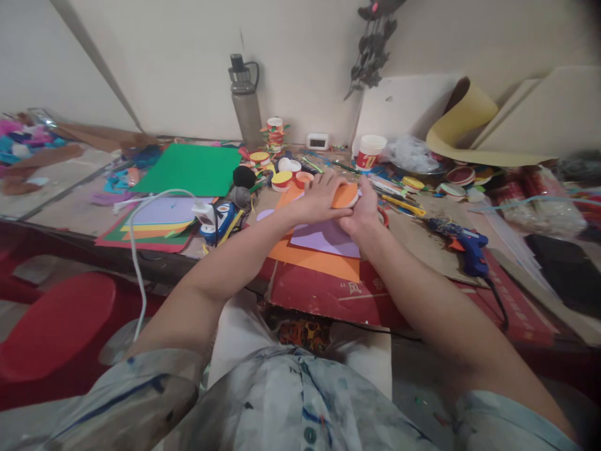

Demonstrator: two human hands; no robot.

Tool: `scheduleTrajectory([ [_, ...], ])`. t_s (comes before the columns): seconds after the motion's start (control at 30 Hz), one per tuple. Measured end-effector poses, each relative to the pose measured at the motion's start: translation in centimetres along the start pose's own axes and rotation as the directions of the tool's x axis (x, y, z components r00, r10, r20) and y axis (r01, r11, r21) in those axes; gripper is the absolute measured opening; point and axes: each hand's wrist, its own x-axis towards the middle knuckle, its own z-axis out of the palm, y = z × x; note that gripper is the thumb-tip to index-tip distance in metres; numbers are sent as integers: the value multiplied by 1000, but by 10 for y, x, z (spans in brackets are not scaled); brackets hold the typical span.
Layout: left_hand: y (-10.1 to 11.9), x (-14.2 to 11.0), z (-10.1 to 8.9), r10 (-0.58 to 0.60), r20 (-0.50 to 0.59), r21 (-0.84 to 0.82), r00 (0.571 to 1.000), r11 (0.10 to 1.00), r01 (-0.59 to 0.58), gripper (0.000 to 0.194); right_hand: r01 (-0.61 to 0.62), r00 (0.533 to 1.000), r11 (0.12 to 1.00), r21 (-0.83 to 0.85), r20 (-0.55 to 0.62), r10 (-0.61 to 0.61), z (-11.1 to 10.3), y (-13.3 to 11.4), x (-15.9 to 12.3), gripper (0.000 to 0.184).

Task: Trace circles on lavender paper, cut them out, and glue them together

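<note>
Orange-topped round piece [345, 196], seemingly tilted

You are sitting in a craft workspace: purple paper [323, 240], green paper [188, 169], a blue glue gun [471, 247] and a yellow utility knife [404, 205] are cluttering the desk [61, 210], while pale boards [539, 119] are leaning against the wall [178, 62].

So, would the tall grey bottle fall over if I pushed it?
The bottle might tip if pushed up high, as it's tall and narrow. Fallen, it could roll, since it looks round, though its loop might stop it.
</note>
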Motion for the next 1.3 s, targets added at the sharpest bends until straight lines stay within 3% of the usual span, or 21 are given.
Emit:
scheduleTrajectory([
  [0.13, 1, -3, 6, 20, -62, -17, 998, 1000, -21, 84, 7, 999, 1000, -15, -46, -7, 1, 4, 1, 47],
  [0.33, 1, 2, -6, 42, -111, -60, 993, 997, -49, 82, -27, 998, 998, -62, -56, 23, 6, -6, -4, 54],
  [0.5, -8, 6, -8, 39, -385, -164, 922, 980, -110, 87, -51, 997, 999, 13, -57, 52, 8, -11, -12, 54],
  [0.53, -10, 5, -5, 57, -381, -138, 923, 983, -118, 88, -54, 997, 998, 25, -57, 55, 10, -11, -14, 54],
  [0.67, -8, 2, 5, 80, -121, -14, 989, 996, -83, 97, -59, 995, 998, 14, -80, 60, 17, -11, -18, 51],
  [0.83, 1, -2, -9, 81, -392, -48, 916, 993, -109, 90, -34, 999, 999, 8, -4, 34, 15, -9, -18, 51],
  [0.9, 2, -1, -10, 86, -362, -22, 928, 995, -101, 88, -28, 1000, 1000, -10, 5, 28, 12, -6, -16, 50],
  [1.0, 1, 1, -4, 87, -198, 11, 976, 996, -87, 76, -4, 999, 1000, -22, -42, 3, 8, -1, -11, 48],
  [1.07, 3, 0, -3, 101, -242, -18, 965, 994, -109, 69, -12, 998, 999, -30, -56, 10, 6, 1, -9, 49],
  [1.17, 8, -3, -5, 65, -404, -68, 912, 992, -101, 63, -23, 999, 999, -28, -45, 21, 3, 4, -6, 50],
  [1.2, 9, -4, -5, 69, -406, -63, 911, 993, -103, 61, -11, 999, 1000, -19, -44, 10, 2, 5, -5, 49],
  [1.3, 6, -3, 1, 164, -203, -25, 965, 985, -172, 55, 25, 999, 1000, -19, -37, -26, 1, 7, -3, 47],
])
